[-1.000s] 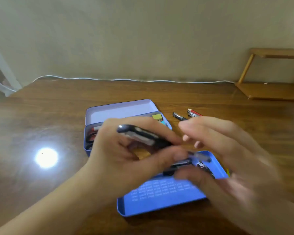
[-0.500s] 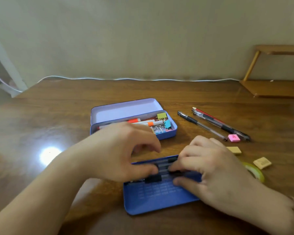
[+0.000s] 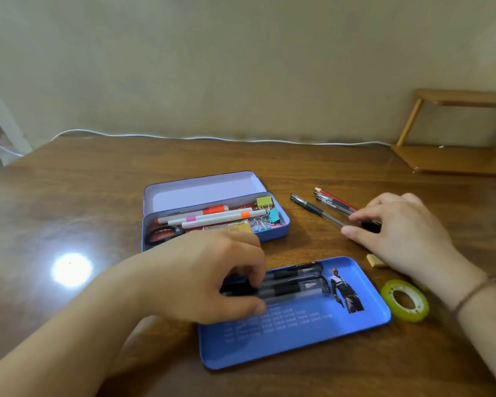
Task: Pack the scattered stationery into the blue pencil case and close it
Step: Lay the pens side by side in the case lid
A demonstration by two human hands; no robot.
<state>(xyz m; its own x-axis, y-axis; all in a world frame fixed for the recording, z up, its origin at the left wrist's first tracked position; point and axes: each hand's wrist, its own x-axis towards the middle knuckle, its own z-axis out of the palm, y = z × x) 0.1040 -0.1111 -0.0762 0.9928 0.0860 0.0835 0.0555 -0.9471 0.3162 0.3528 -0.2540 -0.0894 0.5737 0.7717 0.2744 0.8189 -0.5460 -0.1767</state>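
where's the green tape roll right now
In the head view the green tape roll lies flat on the table's right side, just right of the blue tray and below the right hand.

The open case point(image 3: 212, 216) was set behind the tray point(image 3: 298, 336), on which pens point(image 3: 295, 285) were laid. Loose pens point(image 3: 321, 213) were found right of the case, and a tape roll point(image 3: 405, 300) right of the tray.

Bare surface point(image 3: 78, 202): left of and behind the open pencil case point(image 3: 212, 216). Narrow lane between case and blue tray point(image 3: 295, 333), partly blocked by left hand point(image 3: 201, 276). Right side obstructed: loose pens point(image 3: 324, 209), right hand point(image 3: 395, 233), eraser point(image 3: 375, 259), tape roll point(image 3: 405, 300).
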